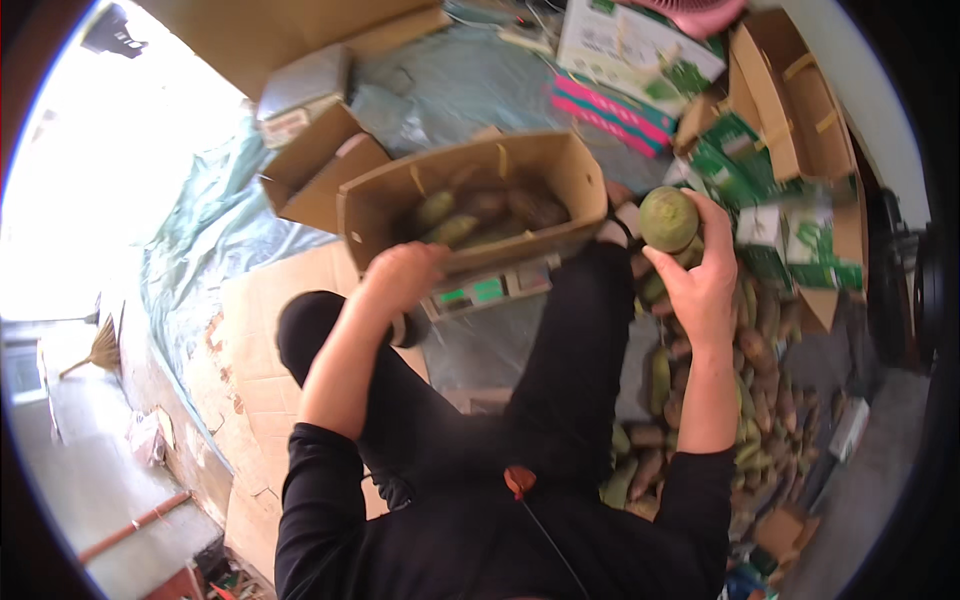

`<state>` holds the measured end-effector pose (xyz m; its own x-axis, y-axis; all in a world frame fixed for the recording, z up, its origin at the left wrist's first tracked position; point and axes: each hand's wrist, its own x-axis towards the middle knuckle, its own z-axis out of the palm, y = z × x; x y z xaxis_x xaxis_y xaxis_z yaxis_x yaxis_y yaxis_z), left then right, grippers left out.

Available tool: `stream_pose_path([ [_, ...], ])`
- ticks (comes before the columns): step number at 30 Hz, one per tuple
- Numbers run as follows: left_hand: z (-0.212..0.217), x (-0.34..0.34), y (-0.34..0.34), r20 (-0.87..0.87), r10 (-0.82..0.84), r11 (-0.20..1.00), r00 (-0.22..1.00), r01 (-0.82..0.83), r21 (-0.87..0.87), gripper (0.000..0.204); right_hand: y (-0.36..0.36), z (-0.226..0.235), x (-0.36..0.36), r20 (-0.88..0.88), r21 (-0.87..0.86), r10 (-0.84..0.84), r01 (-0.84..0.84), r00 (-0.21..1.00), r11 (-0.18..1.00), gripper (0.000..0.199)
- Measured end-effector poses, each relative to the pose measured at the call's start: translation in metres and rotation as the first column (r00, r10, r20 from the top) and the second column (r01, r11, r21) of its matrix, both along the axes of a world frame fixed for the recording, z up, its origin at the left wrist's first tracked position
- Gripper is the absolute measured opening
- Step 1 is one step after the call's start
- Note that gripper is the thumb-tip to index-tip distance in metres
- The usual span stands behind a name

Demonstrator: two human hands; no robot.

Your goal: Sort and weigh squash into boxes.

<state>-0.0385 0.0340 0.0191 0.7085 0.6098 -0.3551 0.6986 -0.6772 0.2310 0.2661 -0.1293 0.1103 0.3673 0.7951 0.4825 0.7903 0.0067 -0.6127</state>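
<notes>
Nearest, a red tag (519, 481) on a dark cord hangs against the person's black clothing (440, 530), with the bent legs (565, 350) spread beyond it; to their right a loose heap of green and brownish produce (765, 400) covers the floor, and to their left lies a flat cardboard sheet (265, 350); farther out, the right hand (703, 285) grips a round green piece of produce (668, 219) between thumb and fingers, held up to the right of an open cardboard box (585, 180) and outside it; the left hand (405, 275) is at the box's near rim, fingers bent, though blur keeps me from telling whether it grips anything; below the box's near wall shows a device with lit green displays (470, 293), probably a scale; inside the box lie long greenish and brown pieces (453, 230); the step in hand, as I judge it, is handling one piece beside the partly filled box; a move toward the box would call for a secure right-hand grip, a path over the right knee and clearance above the rim; beyond stretch a bluish plastic sheet (430, 90), a pink and teal carton (610, 112) and a white and green carton (640, 55).
</notes>
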Motion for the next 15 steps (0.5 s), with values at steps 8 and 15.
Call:
stream_pose_path([
  [8,-0.002,0.016,-0.009,0.027,-0.013,0.995,1.000,0.015,-0.103,0.041,0.098,-0.016,-0.072,0.366,-0.224,0.330,-0.261,0.870,0.939,0.064],
  [15,0.014,-0.003,-0.015,0.062,0.117,0.990,0.991,-0.112,-0.081,0.034,0.096,-0.046,-0.060,0.182,-0.162,0.337,-0.310,0.924,0.937,0.039],
])
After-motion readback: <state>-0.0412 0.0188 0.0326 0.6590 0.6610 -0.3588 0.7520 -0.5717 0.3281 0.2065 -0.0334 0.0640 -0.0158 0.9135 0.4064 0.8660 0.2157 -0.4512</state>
